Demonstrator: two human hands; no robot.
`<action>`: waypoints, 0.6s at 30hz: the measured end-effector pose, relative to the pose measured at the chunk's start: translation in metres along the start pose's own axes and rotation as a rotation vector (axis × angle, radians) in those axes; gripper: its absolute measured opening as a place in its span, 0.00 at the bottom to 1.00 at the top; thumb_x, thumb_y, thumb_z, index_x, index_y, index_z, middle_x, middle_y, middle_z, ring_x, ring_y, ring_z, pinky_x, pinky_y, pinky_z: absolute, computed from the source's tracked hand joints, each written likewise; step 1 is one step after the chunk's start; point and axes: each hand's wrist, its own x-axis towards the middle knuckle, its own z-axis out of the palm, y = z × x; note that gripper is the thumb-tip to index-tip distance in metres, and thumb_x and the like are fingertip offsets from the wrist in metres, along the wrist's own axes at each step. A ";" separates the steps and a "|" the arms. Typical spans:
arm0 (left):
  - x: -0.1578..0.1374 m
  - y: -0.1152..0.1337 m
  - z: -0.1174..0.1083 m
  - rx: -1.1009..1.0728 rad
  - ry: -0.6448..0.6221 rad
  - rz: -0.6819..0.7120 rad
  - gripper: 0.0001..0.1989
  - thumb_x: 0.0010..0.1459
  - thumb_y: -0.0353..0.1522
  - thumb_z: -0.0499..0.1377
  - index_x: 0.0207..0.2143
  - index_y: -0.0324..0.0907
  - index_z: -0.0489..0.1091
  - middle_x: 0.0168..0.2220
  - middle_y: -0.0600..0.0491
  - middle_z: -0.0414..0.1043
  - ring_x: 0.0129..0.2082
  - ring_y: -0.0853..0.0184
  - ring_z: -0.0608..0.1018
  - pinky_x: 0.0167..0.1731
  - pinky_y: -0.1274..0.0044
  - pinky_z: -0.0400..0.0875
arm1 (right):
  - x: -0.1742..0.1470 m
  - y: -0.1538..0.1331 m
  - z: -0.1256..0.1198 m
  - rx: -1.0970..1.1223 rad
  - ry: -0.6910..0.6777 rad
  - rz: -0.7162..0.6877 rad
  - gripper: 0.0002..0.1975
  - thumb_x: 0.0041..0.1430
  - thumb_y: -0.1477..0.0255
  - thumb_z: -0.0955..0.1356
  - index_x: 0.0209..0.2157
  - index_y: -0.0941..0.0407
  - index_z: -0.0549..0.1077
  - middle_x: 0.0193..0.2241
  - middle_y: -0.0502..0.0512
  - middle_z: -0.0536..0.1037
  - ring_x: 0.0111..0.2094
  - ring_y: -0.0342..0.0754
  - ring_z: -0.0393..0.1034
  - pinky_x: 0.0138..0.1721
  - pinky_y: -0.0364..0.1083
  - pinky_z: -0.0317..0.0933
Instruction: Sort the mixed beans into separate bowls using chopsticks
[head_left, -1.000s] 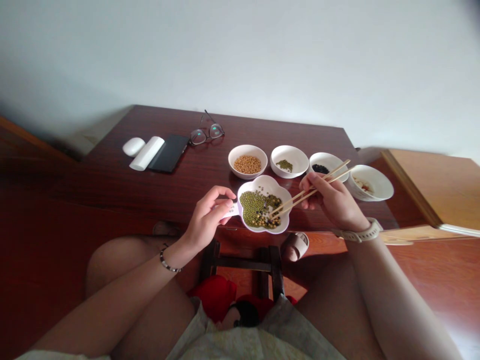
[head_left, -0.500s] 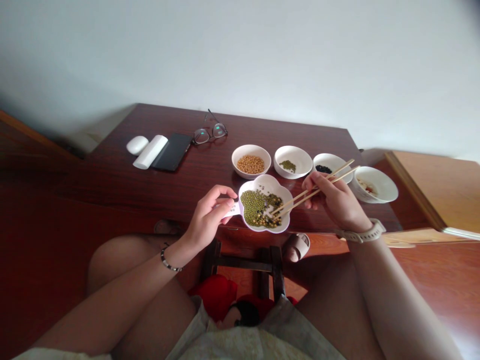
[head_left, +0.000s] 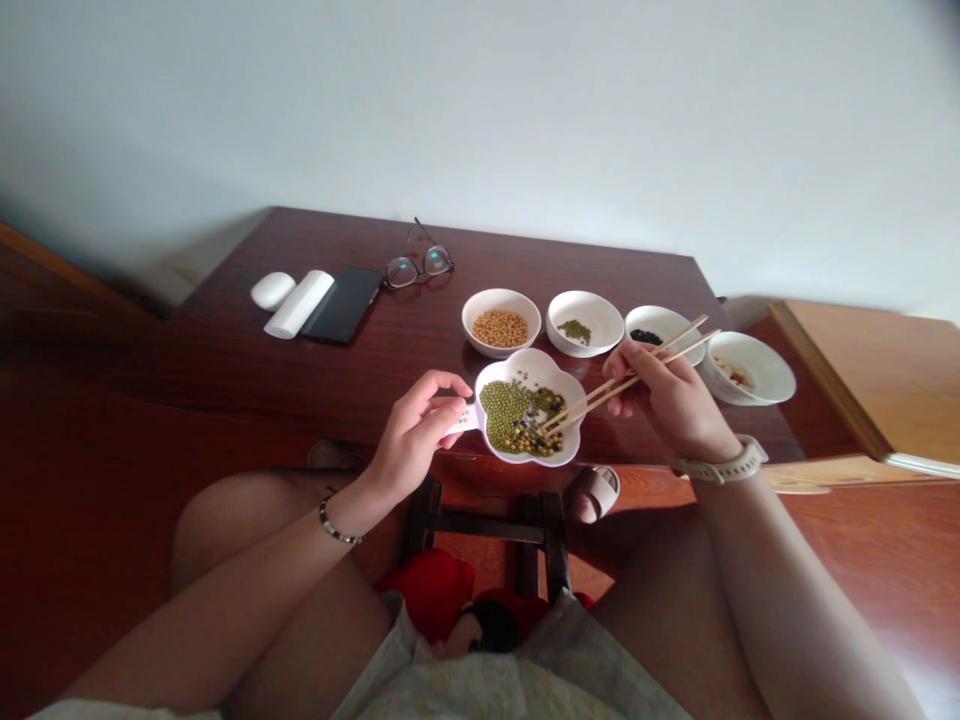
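Observation:
My left hand (head_left: 421,425) is closed on the short handle of a white flower-shaped bowl (head_left: 536,367) at the table's front edge. Inside it lie green mung beans (head_left: 504,410) on the left, with mixed yellow and dark beans toward the right and bottom. A pair of wooden chopsticks (head_left: 611,388) is gripped in my right hand (head_left: 664,395); their tips reach down among the mixed beans. Behind stand a white bowl of yellow soybeans (head_left: 499,328) and another with a few green beans (head_left: 575,331).
Farther right are a bowl with black beans (head_left: 645,337) and a bowl with pale and reddish bits (head_left: 739,372). Eyeglasses (head_left: 420,268), a dark flat tablet-like object (head_left: 343,305), a white long case (head_left: 300,304) and a white rounded object (head_left: 273,291) lie on the table's left.
The chopstick tips have shifted very slightly among the mixed beans and stand a little closer together. Both hands keep their holds; the view has moved only slightly.

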 end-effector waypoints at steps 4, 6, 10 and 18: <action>-0.001 0.000 0.000 -0.001 0.005 -0.010 0.10 0.72 0.40 0.65 0.47 0.43 0.74 0.25 0.60 0.66 0.23 0.72 0.68 0.23 0.79 0.57 | 0.002 -0.001 0.000 0.092 0.015 -0.001 0.22 0.71 0.52 0.75 0.30 0.54 0.77 0.23 0.53 0.76 0.21 0.43 0.70 0.20 0.41 0.64; -0.001 0.001 -0.001 -0.007 0.010 -0.023 0.10 0.72 0.40 0.65 0.46 0.43 0.74 0.25 0.59 0.66 0.23 0.72 0.68 0.23 0.79 0.56 | 0.004 0.000 -0.001 0.135 0.031 -0.002 0.21 0.71 0.54 0.74 0.30 0.54 0.77 0.24 0.53 0.76 0.21 0.43 0.70 0.20 0.41 0.63; -0.002 0.003 -0.002 -0.042 0.025 -0.065 0.10 0.70 0.40 0.66 0.46 0.43 0.75 0.24 0.60 0.64 0.23 0.72 0.67 0.22 0.80 0.53 | 0.010 0.000 0.001 0.233 0.066 -0.011 0.20 0.71 0.57 0.75 0.29 0.55 0.76 0.24 0.51 0.73 0.22 0.41 0.69 0.19 0.39 0.61; -0.005 0.005 -0.009 -0.104 0.024 -0.140 0.11 0.68 0.40 0.67 0.45 0.43 0.75 0.24 0.61 0.61 0.22 0.73 0.65 0.22 0.80 0.51 | 0.032 -0.004 0.020 0.536 0.106 -0.067 0.20 0.63 0.62 0.81 0.28 0.55 0.73 0.27 0.46 0.69 0.22 0.35 0.65 0.18 0.33 0.61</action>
